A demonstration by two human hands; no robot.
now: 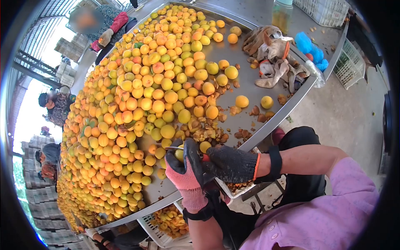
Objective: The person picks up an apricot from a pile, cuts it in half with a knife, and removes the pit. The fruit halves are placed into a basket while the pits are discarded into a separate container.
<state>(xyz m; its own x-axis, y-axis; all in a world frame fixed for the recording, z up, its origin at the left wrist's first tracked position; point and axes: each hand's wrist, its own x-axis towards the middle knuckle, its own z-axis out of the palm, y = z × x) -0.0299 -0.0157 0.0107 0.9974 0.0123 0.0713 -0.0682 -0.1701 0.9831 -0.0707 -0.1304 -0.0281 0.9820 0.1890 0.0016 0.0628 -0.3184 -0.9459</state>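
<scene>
My left hand (pixel 188 173), in a pink and dark grey glove, is closed around a yellow apricot (pixel 179 155) at the near edge of the metal table (pixel 255 91). In a black glove with an orange cuff, my right hand (pixel 233 163) grips a small knife (pixel 206 158) by its red handle. The knife's thin blade reaches across to the apricot in my left hand. A big heap of apricots (pixel 137 104) covers much of the table beyond my hands. Squashed apricot pieces (pixel 204 129) lie just past my fingers.
Dirty gloves (pixel 275 62), a drink bottle (pixel 282 16) and a blue plastic bag (pixel 310 48) rest at the upper right. Below the table edge stands a white crate (pixel 160 233) of cut apricots. Other people (pixel 56 104) are along the far side, near stacked crates (pixel 39 183).
</scene>
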